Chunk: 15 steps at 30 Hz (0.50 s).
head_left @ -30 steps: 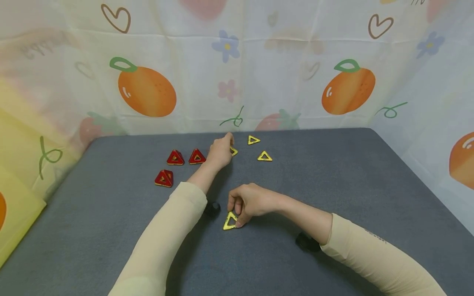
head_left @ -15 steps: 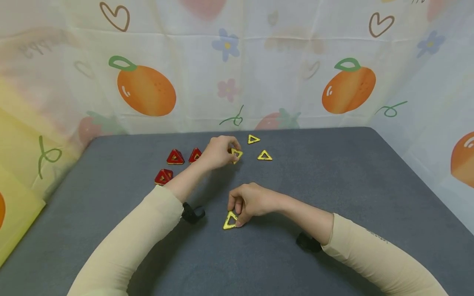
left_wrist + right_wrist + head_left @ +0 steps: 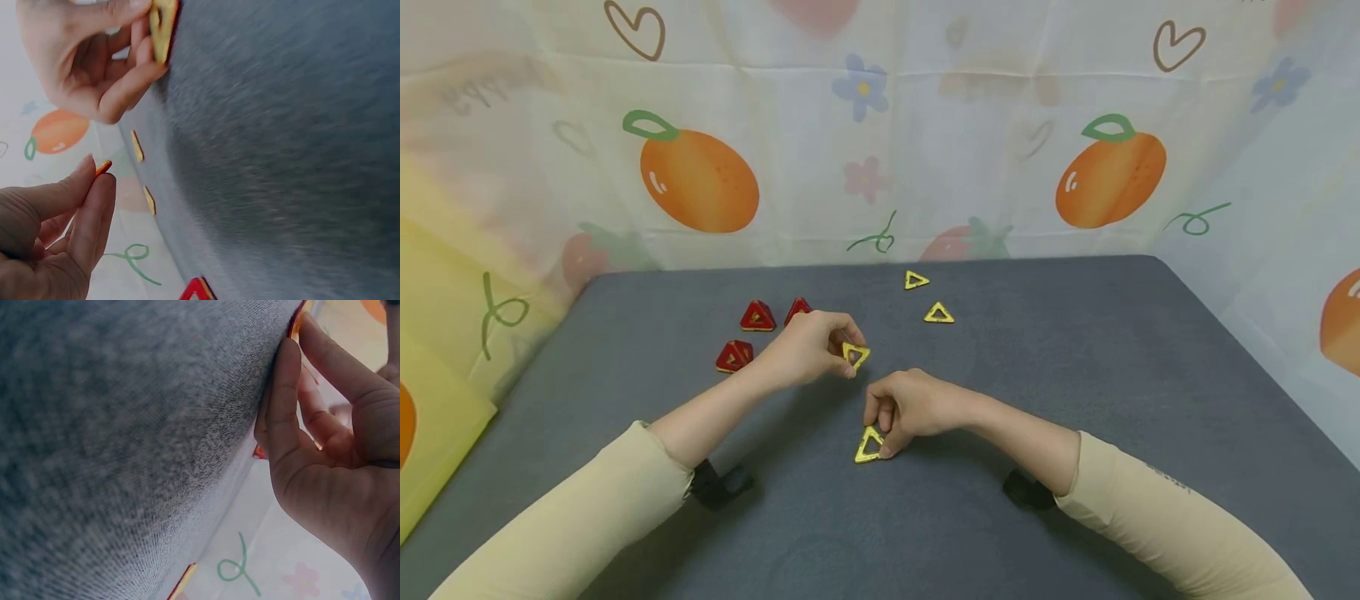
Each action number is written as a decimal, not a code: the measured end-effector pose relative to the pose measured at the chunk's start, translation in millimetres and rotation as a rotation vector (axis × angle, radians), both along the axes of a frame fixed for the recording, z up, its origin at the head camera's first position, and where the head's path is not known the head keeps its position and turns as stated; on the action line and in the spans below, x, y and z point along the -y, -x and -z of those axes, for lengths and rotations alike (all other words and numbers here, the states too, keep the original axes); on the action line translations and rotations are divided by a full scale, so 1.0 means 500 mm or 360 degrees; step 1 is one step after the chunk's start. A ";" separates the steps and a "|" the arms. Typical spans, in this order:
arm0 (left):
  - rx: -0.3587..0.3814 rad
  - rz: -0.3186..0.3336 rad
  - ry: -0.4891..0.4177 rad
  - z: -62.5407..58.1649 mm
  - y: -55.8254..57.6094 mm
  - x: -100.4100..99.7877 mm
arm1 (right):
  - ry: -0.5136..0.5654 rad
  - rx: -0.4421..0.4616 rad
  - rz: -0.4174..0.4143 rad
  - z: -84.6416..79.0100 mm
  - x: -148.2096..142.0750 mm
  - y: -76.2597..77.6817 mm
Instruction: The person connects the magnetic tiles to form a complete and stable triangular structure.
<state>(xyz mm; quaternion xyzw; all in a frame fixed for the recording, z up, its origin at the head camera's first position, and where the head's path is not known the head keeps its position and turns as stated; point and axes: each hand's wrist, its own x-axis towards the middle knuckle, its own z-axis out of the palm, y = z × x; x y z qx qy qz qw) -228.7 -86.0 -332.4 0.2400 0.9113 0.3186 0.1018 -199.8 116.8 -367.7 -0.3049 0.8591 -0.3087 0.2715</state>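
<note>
In the head view my left hand [image 3: 811,346] pinches a yellow triangular frame tile [image 3: 856,356] between thumb and fingers, raised above the table. In the left wrist view that tile [image 3: 104,167] shows edge-on, with red on its rim. My right hand [image 3: 917,406] grips the corner of another yellow triangle tile [image 3: 868,446], which lies on or close to the tabletop, nearer to me. In the right wrist view only a thin edge of this tile [image 3: 296,322] shows at the fingertips. The two tiles are apart.
Two more yellow triangle tiles, one [image 3: 916,280] near the back edge and one [image 3: 938,313] before it, lie flat. Red pyramids [image 3: 757,316], [image 3: 734,356] stand at the left; a third pyramid [image 3: 798,309] is partly behind my left hand. The grey table [image 3: 1075,358] meets a printed curtain [image 3: 970,167].
My left hand has picked up a yellow triangle tile at the back of the table and brought it toward me, up close to the right hand. The right hand has stayed in place.
</note>
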 end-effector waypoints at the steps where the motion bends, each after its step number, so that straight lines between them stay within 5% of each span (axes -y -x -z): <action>1: 0.0008 0.0006 0.0004 0.003 -0.006 0.005 | -0.0002 -0.0003 0.0000 0.000 0.000 0.000; 15: 0.0284 0.0037 -0.0099 0.063 -0.066 0.047 | -0.0010 -0.0020 -0.0007 -0.003 0.004 -0.002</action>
